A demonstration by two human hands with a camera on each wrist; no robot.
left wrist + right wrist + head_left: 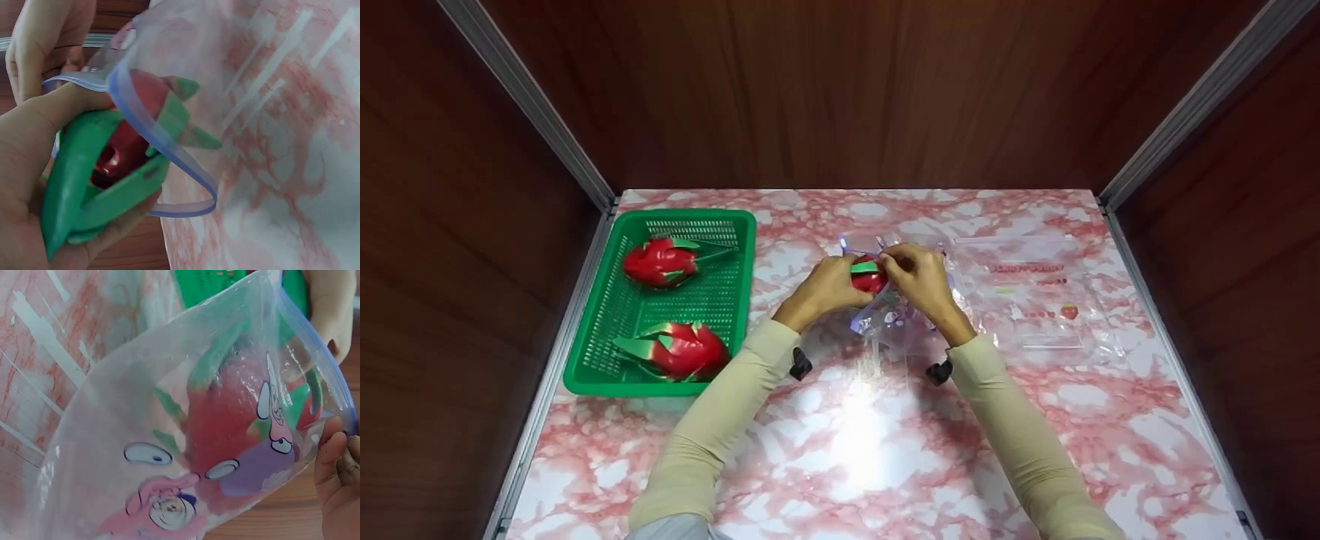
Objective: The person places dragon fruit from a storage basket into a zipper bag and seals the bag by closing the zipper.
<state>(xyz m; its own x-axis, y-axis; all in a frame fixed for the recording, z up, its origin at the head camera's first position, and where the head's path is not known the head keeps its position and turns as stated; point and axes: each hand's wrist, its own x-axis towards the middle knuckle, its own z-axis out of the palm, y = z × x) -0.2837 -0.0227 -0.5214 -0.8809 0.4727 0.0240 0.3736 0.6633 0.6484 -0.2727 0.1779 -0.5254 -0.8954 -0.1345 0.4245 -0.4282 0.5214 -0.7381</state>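
My left hand [826,286] grips a red dragon fruit [870,280] with green leaf tips, its fingers and thumb curled round the leafy end. The fruit's other end is inside a clear zip bag [112,427] with cartoon prints, seen through the plastic in the right wrist view. In the left wrist view the bag's purple-blue rim [138,118] loops around the fruit, and green leaves stick out past it. Opposite, my right hand [924,279] pinches the rim between thumb and fingers and holds the bag's mouth apart.
At the left stands a green plastic basket [751,259] holding two more dragon fruits, one at the back [660,264] and one at the front [694,352]. Clear printed bags [1035,300] lie flat on the right of the marbled table [810,465]. Dark wooden panels [840,97] enclose it.
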